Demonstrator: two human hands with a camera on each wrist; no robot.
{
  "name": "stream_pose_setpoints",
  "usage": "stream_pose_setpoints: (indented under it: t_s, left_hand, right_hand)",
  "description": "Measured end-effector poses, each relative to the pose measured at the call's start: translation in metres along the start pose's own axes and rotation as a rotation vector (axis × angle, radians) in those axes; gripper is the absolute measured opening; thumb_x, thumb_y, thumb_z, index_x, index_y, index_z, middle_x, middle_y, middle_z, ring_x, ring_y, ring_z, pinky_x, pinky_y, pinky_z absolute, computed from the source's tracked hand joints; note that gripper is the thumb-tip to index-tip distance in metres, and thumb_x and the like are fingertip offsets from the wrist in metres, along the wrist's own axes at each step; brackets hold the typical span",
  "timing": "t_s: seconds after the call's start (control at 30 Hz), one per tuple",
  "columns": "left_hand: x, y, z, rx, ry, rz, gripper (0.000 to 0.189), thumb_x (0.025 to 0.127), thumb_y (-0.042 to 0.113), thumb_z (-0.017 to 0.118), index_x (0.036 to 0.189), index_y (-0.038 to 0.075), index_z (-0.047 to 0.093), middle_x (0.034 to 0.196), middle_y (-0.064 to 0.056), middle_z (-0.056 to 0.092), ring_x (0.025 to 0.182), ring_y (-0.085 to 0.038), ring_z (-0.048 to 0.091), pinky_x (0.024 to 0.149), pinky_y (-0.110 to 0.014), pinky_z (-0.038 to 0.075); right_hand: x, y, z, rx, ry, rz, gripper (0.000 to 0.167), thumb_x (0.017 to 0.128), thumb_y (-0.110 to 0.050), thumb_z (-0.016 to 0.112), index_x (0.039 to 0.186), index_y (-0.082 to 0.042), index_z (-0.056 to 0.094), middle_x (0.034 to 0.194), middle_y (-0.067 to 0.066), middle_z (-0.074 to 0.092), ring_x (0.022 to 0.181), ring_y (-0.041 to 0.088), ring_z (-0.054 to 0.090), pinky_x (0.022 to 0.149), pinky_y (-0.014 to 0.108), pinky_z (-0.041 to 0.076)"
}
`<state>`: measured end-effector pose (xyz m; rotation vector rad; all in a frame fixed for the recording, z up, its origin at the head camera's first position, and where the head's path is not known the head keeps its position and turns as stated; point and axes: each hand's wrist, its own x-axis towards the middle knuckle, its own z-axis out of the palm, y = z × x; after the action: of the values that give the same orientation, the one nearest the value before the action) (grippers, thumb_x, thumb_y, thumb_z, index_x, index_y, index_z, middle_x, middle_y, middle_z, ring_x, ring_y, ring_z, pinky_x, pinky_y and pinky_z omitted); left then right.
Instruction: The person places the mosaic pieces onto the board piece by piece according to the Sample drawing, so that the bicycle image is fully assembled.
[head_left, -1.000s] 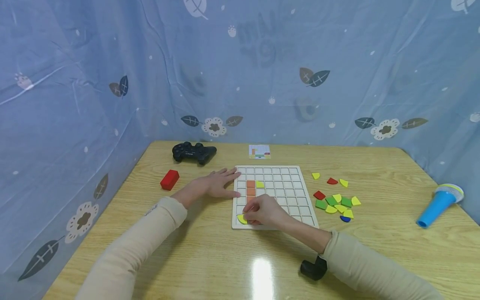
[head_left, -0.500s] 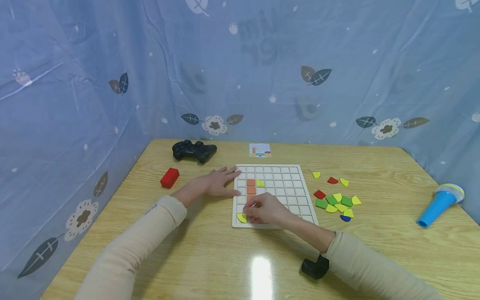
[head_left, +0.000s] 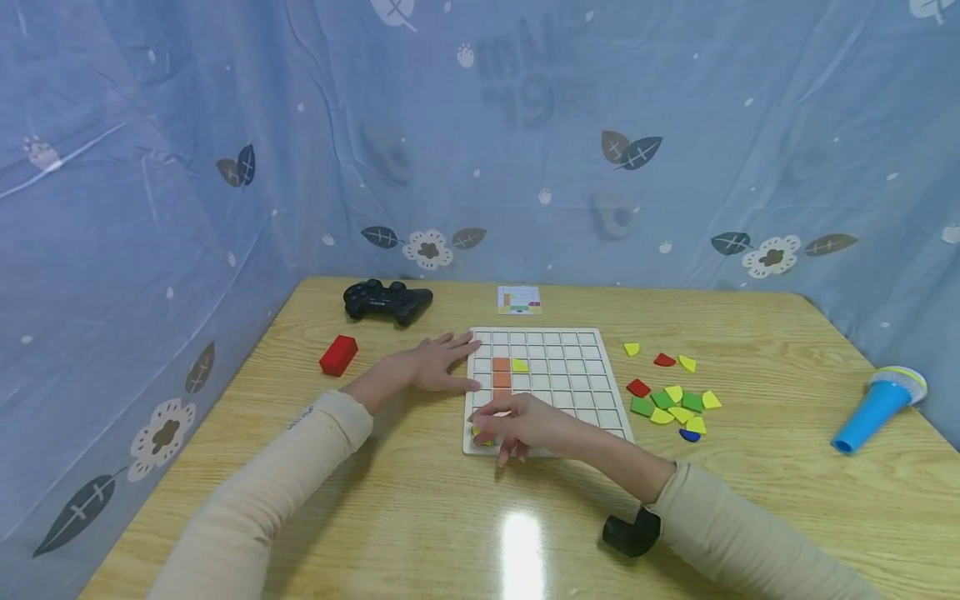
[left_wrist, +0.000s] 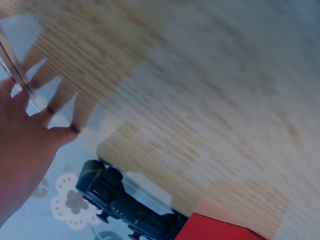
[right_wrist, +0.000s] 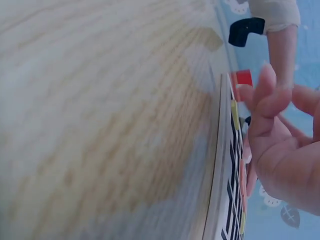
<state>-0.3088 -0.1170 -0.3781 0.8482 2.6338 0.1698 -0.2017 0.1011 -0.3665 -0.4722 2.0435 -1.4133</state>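
Note:
A white gridded board (head_left: 581, 367) lies flat on the table. My left hand (head_left: 437, 367) rests at its left edge, fingers spread. Over the board's near left corner is my right hand (head_left: 532, 423), its fingers loosely bent with nothing between them. Beneath those fingers a yellow quarter-circle tile (right_wrist: 235, 115) lies in the corner cell, partly covered in the head view. Several orange square tiles (head_left: 502, 380) run down one column, the lowest part hidden behind the right hand. Another yellow tile (head_left: 520, 365) sits beside the top orange one.
Right of the board lie loose yellow, red, green and blue tiles (head_left: 678, 408). A pattern card (head_left: 519, 300) is behind it. A black game controller (head_left: 386, 302) and red block (head_left: 338, 356) stand left, a blue toy microphone (head_left: 881, 410) far right, a black elbow-shaped piece (head_left: 632, 533) in front.
My right hand has shifted slightly left, its fingers loosening and now covering most of the corner yellow tile. The left hand has stayed at the board's edge.

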Motion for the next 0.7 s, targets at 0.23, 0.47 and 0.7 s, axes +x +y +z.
stream_pose_setpoints:
  t_s: [0.23,0.47,0.7]
  left_hand:
    - [0.000,0.000,0.000,-0.006,0.001,0.000,0.083,0.092,0.065,0.043,0.155,0.024,0.008,0.159,0.001,-0.002,0.144,-0.030,0.001,0.111,-0.055,0.005]
    - [0.000,-0.001,0.000,0.001,-0.002,0.009,0.084,0.092,0.066,0.042,0.155,0.024,0.007,0.159,0.000,-0.002,0.143,-0.031,0.001,0.111,-0.055,0.005]
    - [-0.002,0.000,-0.001,-0.001,0.002,0.019,0.083,0.092,0.064,0.042,0.155,0.023,0.006,0.159,0.000,-0.003,0.143,-0.031,0.001,0.111,-0.056,0.005]
  right_hand:
    - [-0.002,0.003,0.002,0.046,-0.013,-0.001,0.036,0.096,-0.021,0.059,0.126,0.000,0.058,0.102,0.010,0.070,0.062,0.013,0.063,0.055,0.023,0.047]
    - [0.000,0.015,-0.016,0.136,-0.015,0.030,0.043,0.097,-0.026,0.059,0.130,0.002,0.053,0.100,0.013,0.066,0.080,0.019,0.064,0.072,0.030,0.054]
    - [-0.016,0.031,-0.047,0.134,0.016,0.032,0.048,0.097,-0.030,0.057,0.129,0.005,0.052,0.106,0.014,0.065,0.092,0.024,0.063,0.082,0.035,0.053]
